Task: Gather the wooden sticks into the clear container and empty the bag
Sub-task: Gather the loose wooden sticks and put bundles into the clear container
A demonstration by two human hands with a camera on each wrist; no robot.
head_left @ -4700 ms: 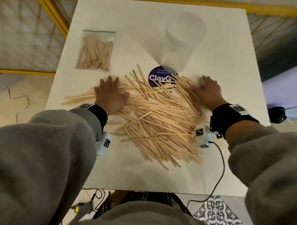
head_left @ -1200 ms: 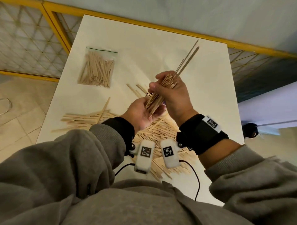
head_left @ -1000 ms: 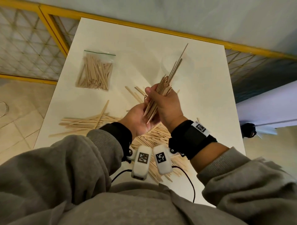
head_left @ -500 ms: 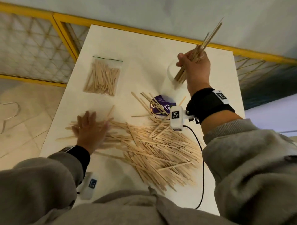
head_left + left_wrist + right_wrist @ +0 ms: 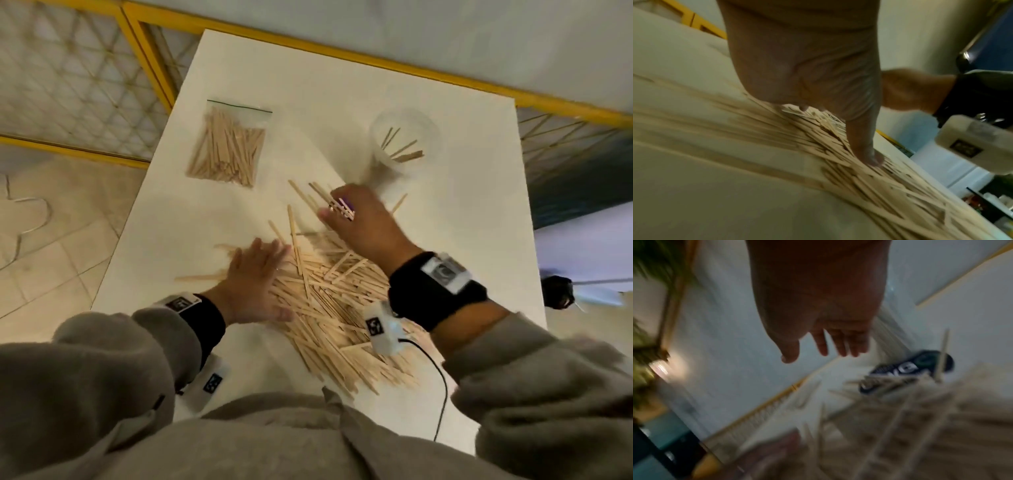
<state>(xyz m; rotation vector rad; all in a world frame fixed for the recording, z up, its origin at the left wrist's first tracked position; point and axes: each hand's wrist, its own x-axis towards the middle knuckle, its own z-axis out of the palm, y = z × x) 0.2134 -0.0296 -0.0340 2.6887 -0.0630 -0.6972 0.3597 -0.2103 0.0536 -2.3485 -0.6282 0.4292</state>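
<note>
A white surface [image 5: 342,85] fills the middle of the head view. A large loose pile of wooden sticks [image 5: 329,308] lies at its centre and lower centre. The left hand [image 5: 255,286] rests flat on the pile's left edge, fingers straight, thumb pressed onto the sticks. The right hand [image 5: 359,219] hovers over the pile's upper part, fingers spread and relaxed, holding nothing. The clear container [image 5: 404,144] stands in the upper right of the frame with a few sticks leaning inside. A clear bag [image 5: 229,144] full of sticks lies flat in the upper left, well apart from the pile.
</note>
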